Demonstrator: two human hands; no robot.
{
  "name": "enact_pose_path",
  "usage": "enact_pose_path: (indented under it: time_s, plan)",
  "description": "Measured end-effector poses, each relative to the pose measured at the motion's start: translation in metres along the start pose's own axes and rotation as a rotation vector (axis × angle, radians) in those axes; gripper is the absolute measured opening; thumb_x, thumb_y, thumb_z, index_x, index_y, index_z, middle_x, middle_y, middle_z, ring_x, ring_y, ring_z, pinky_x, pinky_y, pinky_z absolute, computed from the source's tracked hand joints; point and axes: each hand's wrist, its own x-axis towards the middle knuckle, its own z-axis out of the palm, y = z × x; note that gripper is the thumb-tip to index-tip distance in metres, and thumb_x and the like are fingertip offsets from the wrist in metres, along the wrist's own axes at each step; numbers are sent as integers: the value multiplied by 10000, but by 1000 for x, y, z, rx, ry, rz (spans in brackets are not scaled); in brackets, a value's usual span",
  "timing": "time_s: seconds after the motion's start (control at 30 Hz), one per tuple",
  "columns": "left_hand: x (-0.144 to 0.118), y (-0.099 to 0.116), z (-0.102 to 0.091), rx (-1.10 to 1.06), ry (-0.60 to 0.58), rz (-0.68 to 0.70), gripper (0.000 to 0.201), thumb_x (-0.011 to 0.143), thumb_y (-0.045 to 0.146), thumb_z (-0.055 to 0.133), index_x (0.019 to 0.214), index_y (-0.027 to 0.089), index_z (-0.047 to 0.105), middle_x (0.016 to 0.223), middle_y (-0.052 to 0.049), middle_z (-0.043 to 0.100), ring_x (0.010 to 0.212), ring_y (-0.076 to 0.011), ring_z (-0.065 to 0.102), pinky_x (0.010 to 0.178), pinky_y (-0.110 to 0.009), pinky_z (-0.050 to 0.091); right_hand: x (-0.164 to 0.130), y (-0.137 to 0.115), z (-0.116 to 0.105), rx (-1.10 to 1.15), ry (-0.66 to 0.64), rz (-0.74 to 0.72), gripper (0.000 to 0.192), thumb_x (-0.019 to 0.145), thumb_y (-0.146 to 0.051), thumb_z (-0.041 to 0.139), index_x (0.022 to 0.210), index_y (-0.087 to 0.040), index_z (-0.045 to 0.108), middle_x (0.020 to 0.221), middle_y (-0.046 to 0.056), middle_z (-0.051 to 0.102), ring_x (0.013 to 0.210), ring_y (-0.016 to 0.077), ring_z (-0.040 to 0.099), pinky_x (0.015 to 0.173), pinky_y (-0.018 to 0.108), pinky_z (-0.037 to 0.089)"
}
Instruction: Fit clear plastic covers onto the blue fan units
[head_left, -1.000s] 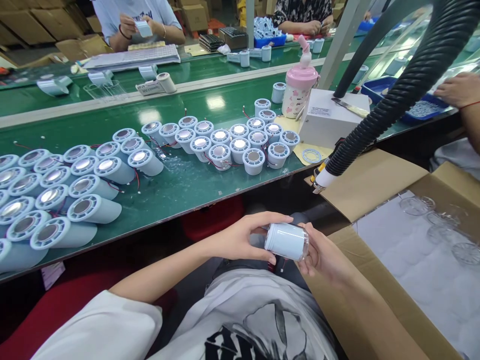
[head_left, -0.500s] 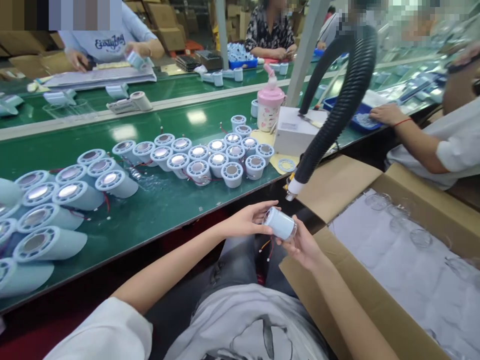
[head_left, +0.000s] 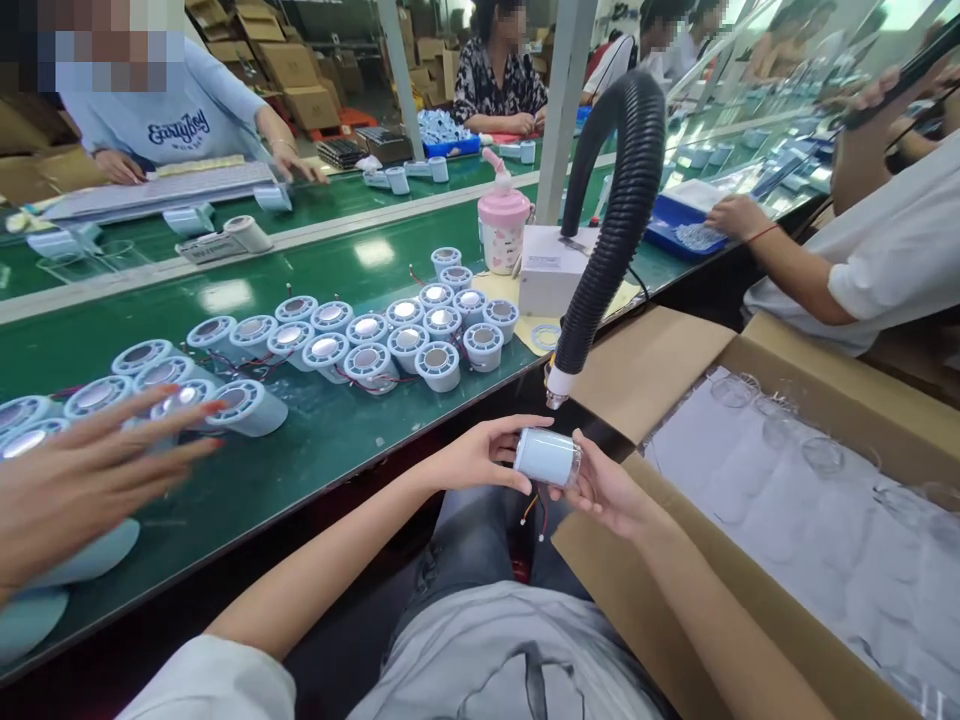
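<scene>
Since before, a co-worker's hand enters at nine o'clock — my left hand and right hand both grip the pale-blue cylinder, steadying it under the hose nozzle.

Between my left hand and right hand the pale blue housing looks like smooth matt plastic, its clear cap glossy. Beyond my hands, the green table shines; the box beside my right hand is matt brown cardboard.

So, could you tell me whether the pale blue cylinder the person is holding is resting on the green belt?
No, the pale blue cylinder is held between the left hand and right hand, off the green belt.
</scene>
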Motion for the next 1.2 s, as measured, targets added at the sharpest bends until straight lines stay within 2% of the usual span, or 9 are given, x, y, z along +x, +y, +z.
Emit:
enact_pose_path:
  time_s: [0.2,0.3,0.37,0.47,0.53,0.73,0.87,1.07,1.2]
  plan:
    - [-42,19,30,47,83,-36,694,674,194,809,1306,204,525,1236,-112,598,1062,-222,623,913,-345,528,-35,12,18,-116,-74,95,673,936,-676,208,927,-137,611,594,61,649,356,82,528,305,125,348]
    - [-54,25,39,-30,121,-85,662,713,210,783,1313,220,503,1186,-91,607,995,-195,639,859,-319,543,-47,19,20,-326,-35,-323,639,830,-732,463,1184,-207,547,1034,122,685,791,200,697,621,279,585]
    - [-58,26,41,-87,132,-106,655,730,226,772,1321,219,490,1150,-89,613,952,-190,646,826,-318,549,-54,23,18,-592,14,-665,647,796,-567,675,1346,-319,442,1398,99,499,1217,270,546,950,413,519]
    - [-61,26,40,-97,96,-150,679,765,284,745,1369,218,444,1076,-97,641,852,-190,663,752,-335,561,-61,27,15,-992,5,-949,605,828,-202,715,1334,-437,478,1501,0,400,1362,257,396,1093,452,392]
    - [-63,26,40,-33,61,-145,734,751,295,758,1401,229,424,1089,-106,648,849,-197,666,764,-354,563,-64,29,15,-982,-15,-908,556,836,-159,693,1297,-425,536,1455,-2,473,1313,250,465,1059,424,440]
    - [-66,27,39,25,-4,7,693,754,144,727,1389,258,473,1300,-82,565,1159,-244,578,1009,-393,475,-66,30,21,-368,6,-487,411,782,-416,749,1181,-425,648,1104,-26,712,1003,221,675,821,307,577]
    - [-68,22,37,-84,-28,-78,782,730,135,738,1433,239,411,1224,-88,626,1078,-244,619,932,-375,514,-64,31,18,-437,61,-399,451,707,-389,812,1142,-377,693,954,-13,744,879,244,693,750,331,580]
    - [-61,5,42,-126,27,-259,683,771,255,679,1406,240,426,1187,-58,648,925,-195,649,755,-272,522,-56,29,33,-543,21,-310,555,820,-571,621,1290,-278,592,1071,34,727,845,245,704,689,367,603]
    - [-46,11,-11,209,226,-310,441,767,433,588,1128,183,636,961,-24,712,797,-190,628,664,-240,472,-44,0,-2,-778,276,-349,280,862,-490,606,1025,-299,730,924,6,750,806,224,699,717,376,593]
